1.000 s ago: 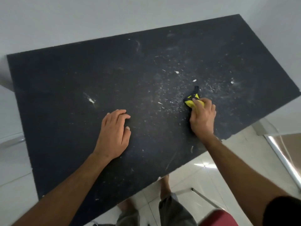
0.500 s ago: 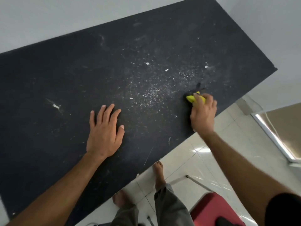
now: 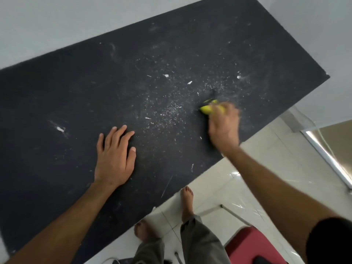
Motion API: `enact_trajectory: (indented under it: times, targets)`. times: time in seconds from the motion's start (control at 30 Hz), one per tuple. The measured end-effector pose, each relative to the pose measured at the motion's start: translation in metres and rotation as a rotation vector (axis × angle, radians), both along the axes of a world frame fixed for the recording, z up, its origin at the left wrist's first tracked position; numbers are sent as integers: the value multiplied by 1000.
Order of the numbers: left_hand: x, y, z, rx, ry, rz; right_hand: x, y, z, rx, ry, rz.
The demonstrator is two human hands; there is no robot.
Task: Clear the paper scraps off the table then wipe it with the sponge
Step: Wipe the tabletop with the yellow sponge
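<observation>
Yellow foam sponge (image 3: 208,108), gripped under our blurred right hand (image 3: 223,126); white paper scraps (image 3: 171,111) lay at its nine o'clock, toward our flat, empty left hand (image 3: 114,159) on the black table (image 3: 57,92).

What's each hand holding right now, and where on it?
The right hand grips the yellow sponge over its near end; blur hides detail. The left hand holds nothing.

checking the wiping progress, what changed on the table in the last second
The right hand, gripping the yellow sponge, is now motion-blurred mid-stroke among the white specks. The left hand went from fingers drawn together to spread flat on the black table. The larger paper scraps lie where they were, and the sponge stays gripped.
</observation>
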State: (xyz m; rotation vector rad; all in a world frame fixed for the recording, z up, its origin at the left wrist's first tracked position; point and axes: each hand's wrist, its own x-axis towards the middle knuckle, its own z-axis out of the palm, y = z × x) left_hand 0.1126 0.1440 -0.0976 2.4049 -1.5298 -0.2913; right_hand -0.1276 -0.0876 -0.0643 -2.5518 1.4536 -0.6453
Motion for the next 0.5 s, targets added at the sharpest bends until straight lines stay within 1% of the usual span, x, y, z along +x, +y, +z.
enact_trajectory:
  times: [0.07, 0.1, 0.13, 0.17, 0.2, 0.23, 0.3, 0.37, 0.4, 0.47, 0.5]
  targets:
    - [7, -9, 3, -75, 27, 64, 46, 55, -3, 37, -64, 393]
    - [14, -16, 4, -109, 25, 99, 69, 83, -5, 74, -39, 567]
    - [24, -23, 5, -130, 12, 127, 87, 102, -10, 81, 8, 692]
    - [35, -29, 4, -136, -5, 143, 102, 105, -17, 66, 46, 762]
    - [47, -36, 3, -130, -17, 147, 113, 92, -23, 45, 52, 765]
    - [59, -43, 0, -112, -29, 139, 119, 68, -30, 14, 47, 693]
    - [74, -53, -4, -58, -43, 109, 116, 6, -32, -37, 49, 409]
    - [80, -60, -8, -31, -49, 95, 99, -55, -28, 10, 67, 118]
    - [82, -63, -9, -23, -49, 98, 91, -76, -25, 47, 43, 21]
    - [81, -65, -8, -18, -55, 107, 93, -86, -13, 36, 25, -71]
    - [80, -64, -8, -23, -55, 115, 102, -75, -8, 16, 36, -38]
